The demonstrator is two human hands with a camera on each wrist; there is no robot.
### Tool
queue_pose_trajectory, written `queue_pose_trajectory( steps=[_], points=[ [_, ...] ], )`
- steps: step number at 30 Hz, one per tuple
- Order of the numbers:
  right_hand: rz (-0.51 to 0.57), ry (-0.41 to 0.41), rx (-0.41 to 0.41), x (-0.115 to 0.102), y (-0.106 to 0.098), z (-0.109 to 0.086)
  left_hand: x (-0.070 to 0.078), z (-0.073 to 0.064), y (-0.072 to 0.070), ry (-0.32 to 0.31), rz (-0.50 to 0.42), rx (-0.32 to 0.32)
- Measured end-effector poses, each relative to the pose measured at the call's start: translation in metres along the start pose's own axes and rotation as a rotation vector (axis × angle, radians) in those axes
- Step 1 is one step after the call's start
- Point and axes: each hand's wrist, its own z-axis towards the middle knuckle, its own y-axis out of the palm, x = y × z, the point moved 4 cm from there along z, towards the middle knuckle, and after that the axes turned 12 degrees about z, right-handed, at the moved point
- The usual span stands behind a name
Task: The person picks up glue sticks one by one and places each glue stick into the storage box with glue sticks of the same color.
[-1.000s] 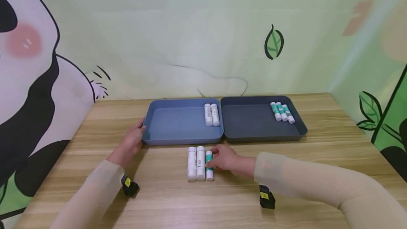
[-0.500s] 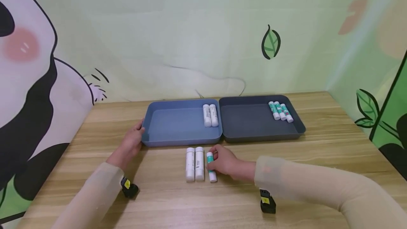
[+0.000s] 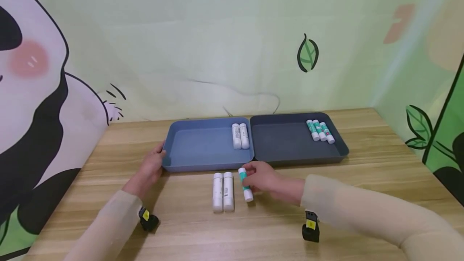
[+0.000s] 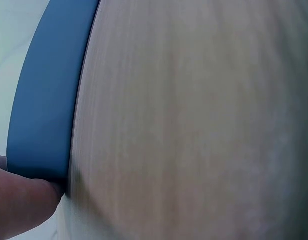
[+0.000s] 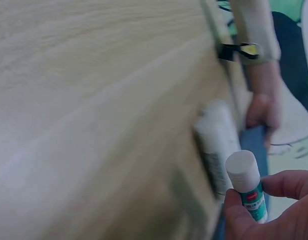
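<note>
In the head view my right hand pinches a small green-and-white glue stick, tilted and raised a little off the table. The right wrist view shows the glue stick's white cap between thumb and fingertip. Two larger white glue sticks lie side by side on the table, left of it. At the left end of the blue tray, my left hand grips the wall. The left wrist view has a thumb against the tray's corner; the other fingers are mostly hidden.
Inside the blue tray, two white glue sticks lie at the right end. A dark grey tray adjoins it, with three green-and-white glue sticks at its right. A printed wall stands behind the wooden table.
My right hand has drawn the small glue stick rightward, away from the two larger ones, and lifted it toward the trays. The left hand stays at the blue tray.
</note>
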Motion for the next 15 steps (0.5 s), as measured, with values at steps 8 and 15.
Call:
queue_pose_trajectory(
  steps=[8,15],
  points=[
    [0.014,0.005,-0.084,-0.042,-0.026,-0.006,-0.003,-0.001,0.0,0.024,-0.008,-0.011],
    [-0.006,-0.067,-0.126,-0.083,-0.059,-0.016,-0.003,0.0,0.0,0.028,-0.024,-0.015]
  ],
)
